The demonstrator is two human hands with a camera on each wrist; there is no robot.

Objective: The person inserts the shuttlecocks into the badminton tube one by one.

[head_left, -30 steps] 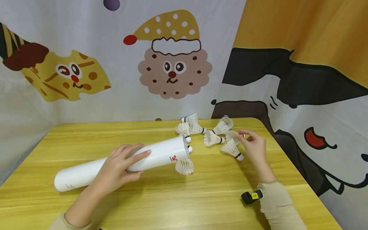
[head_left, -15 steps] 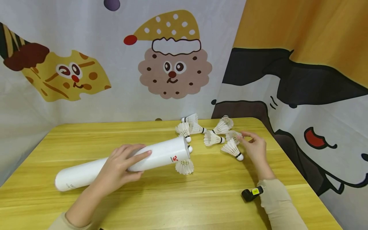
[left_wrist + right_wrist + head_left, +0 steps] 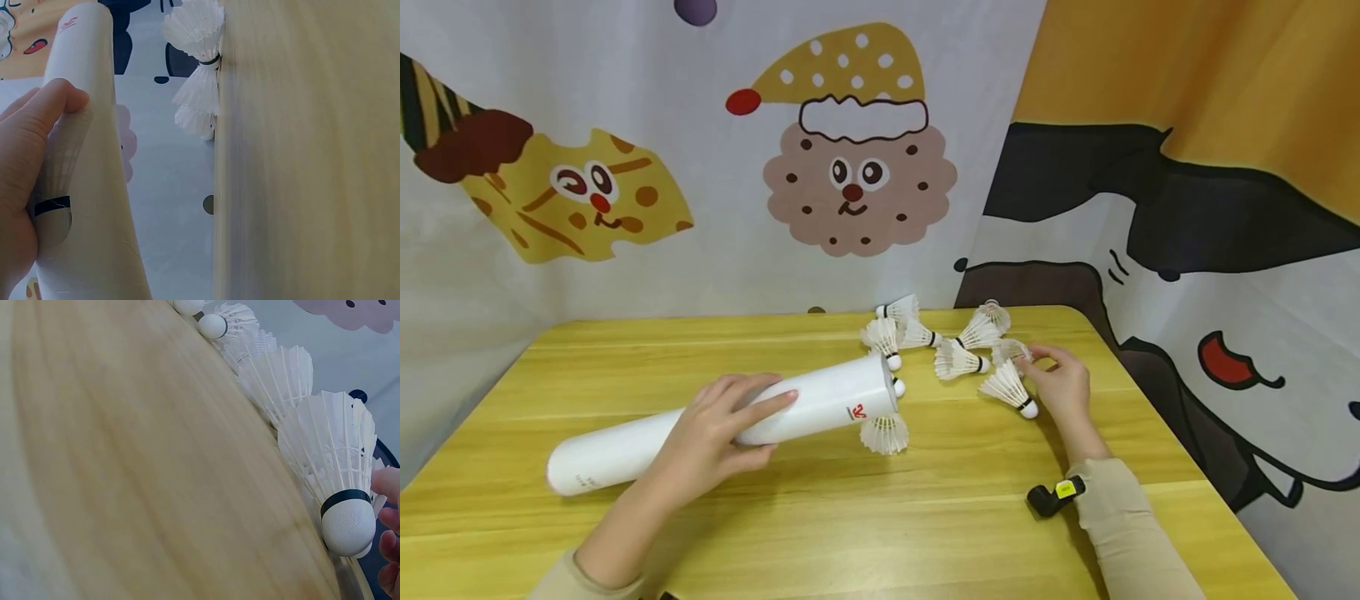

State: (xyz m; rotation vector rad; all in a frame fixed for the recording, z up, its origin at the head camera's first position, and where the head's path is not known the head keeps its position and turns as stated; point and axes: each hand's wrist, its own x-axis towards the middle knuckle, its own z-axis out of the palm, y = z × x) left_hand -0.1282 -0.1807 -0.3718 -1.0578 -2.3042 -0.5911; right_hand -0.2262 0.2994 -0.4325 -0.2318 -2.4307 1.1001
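My left hand [image 3: 718,433] grips a long white shuttlecock tube [image 3: 831,402] round its middle, its end with the red logo raised to the right. A shuttlecock shape shows on the tube's side in the left wrist view. Beyond that end, the feathers of one shuttlecock [image 3: 884,435] and the cork of another [image 3: 898,387] peek out, partly hidden by the tube. At the right, my right hand [image 3: 1062,382] pinches a shuttlecock [image 3: 1009,351] between thumb and fingertips. Just in front of it lies a shuttlecock [image 3: 1009,390], large in the right wrist view.
Several more shuttlecocks [image 3: 958,361] lie loosely grouped toward the back of the wooden table [image 3: 880,517]. A curtain with cartoon prints [image 3: 715,275] hangs behind the table's back edge. A black device [image 3: 1052,497] is at the right sleeve.
My right fingers have shifted slightly at the shuttlecock, and its black band no longer shows past the fingertips. My left hand and the tube stay nearly where they were.
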